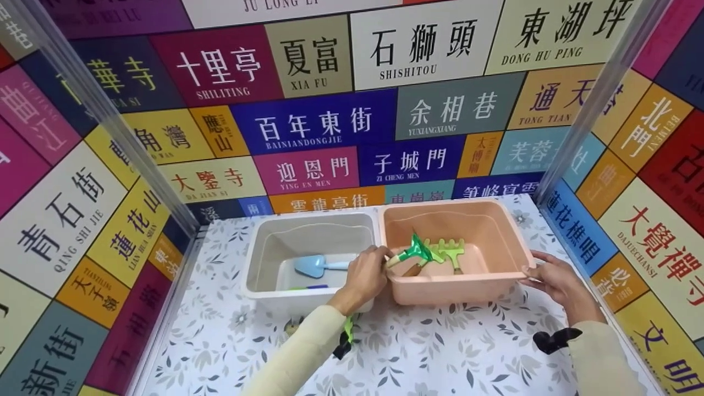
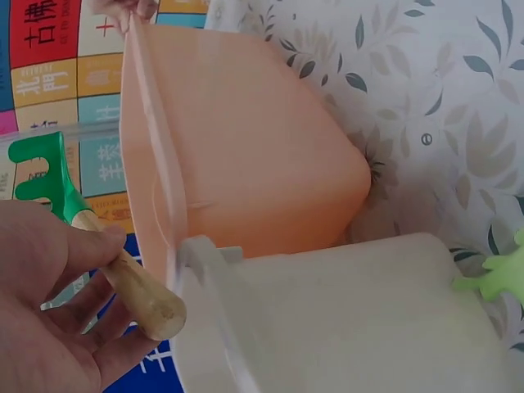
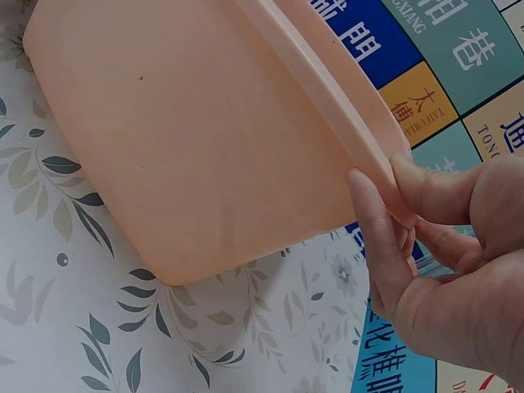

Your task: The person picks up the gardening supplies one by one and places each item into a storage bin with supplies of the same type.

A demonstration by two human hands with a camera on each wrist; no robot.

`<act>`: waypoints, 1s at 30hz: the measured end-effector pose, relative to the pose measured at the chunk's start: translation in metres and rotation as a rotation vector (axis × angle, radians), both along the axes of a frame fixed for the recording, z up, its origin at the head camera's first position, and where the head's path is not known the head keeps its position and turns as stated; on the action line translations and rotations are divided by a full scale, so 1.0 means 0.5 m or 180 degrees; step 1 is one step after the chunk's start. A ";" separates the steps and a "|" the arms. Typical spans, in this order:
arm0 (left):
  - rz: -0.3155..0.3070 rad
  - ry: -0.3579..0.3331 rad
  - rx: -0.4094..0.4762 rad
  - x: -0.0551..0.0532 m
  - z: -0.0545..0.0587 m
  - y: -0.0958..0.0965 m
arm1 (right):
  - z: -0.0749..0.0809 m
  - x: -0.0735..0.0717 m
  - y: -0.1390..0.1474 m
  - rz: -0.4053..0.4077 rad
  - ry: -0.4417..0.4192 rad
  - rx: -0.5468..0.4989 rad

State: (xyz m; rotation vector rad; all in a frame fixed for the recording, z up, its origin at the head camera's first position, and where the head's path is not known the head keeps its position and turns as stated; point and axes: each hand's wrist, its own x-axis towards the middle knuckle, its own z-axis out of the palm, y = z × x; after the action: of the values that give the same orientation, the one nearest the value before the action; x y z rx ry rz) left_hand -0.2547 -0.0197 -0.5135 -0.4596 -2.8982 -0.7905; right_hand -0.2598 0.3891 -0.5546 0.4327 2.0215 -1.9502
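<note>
My left hand (image 1: 366,278) holds a small green hand rake (image 2: 49,176) by its wooden handle (image 2: 139,295), over the place where the two bins meet. The rake's green head leans over the peach plastic bin (image 1: 456,289). At that bin's front right corner, my right hand (image 1: 558,281) pinches the rim (image 3: 360,135) between thumb and fingers. Inside the peach bin lie light green rakes (image 1: 453,251). Directly left stands the off-white bin (image 1: 256,275), holding a light blue toy shovel (image 1: 311,266) and green and purple pieces, partly hidden by its front wall.
Both bins stand side by side on a white leaf-patterned tabletop (image 1: 440,352). A light green toy piece (image 2: 501,274) lies in front of the off-white bin, partly under my left forearm. Panels with coloured street signs (image 1: 324,124) enclose the back and sides.
</note>
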 end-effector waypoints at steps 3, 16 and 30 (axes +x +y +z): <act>0.0072 0.0023 0.0003 -0.005 -0.014 0.006 | 0.002 -0.001 0.000 -0.0002 -0.0015 -0.0062; 0.0094 0.0375 -0.0459 -0.014 -0.035 0.042 | 0.004 -0.004 0.000 -0.0018 -0.0036 -0.0080; 0.0030 0.0704 -0.0909 -0.022 -0.045 0.072 | 0.001 0.001 0.000 -0.0039 -0.0016 -0.0097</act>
State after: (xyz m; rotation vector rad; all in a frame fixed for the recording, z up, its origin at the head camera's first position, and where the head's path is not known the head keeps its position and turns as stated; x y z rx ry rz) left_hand -0.2658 0.0162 -0.5362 -0.5216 -2.8072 -0.2998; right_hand -0.2595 0.3889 -0.5541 0.4437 1.9879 -1.9824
